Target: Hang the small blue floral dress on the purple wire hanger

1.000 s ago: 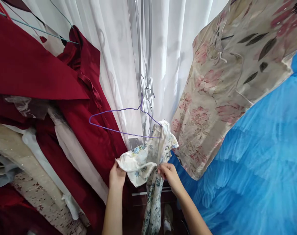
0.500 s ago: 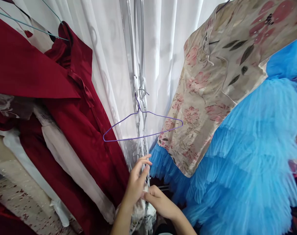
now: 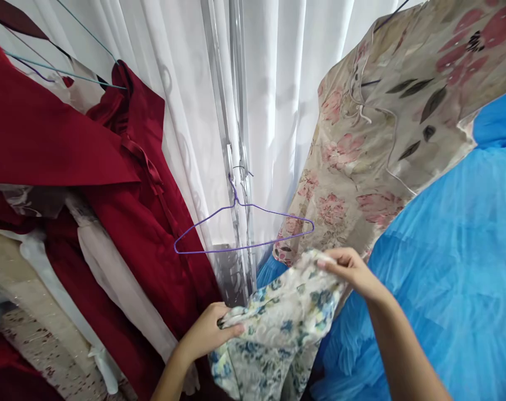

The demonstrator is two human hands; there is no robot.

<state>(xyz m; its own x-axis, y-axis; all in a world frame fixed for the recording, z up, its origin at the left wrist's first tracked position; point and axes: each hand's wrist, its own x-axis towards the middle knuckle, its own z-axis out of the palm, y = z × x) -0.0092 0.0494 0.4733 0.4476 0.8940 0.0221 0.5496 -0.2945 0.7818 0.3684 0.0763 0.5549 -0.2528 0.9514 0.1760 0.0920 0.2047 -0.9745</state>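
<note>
A white garment with a blue, green and yellow floral print [image 3: 278,328] is stretched between my two hands, its lower part running off the bottom of the view. My left hand [image 3: 209,333] pinches its left edge between thumb and fingers. Higher up, my right hand [image 3: 353,270] grips the upper right corner. Above the cloth, a bare purple wire hanger [image 3: 244,249] hangs by its hook from a grey metal stand [image 3: 235,128], apart from both hands.
Dark red dresses [image 3: 123,223] and pale garments hang on the left. On the right hang a beige top with pink flowers [image 3: 340,161] and a ruffled blue tulle dress [image 3: 448,250]. A white curtain [image 3: 181,83] covers the back.
My hands were close together low by the stand; they have moved apart, the right one up and rightward. The floral garment has come up, spread between them.
</note>
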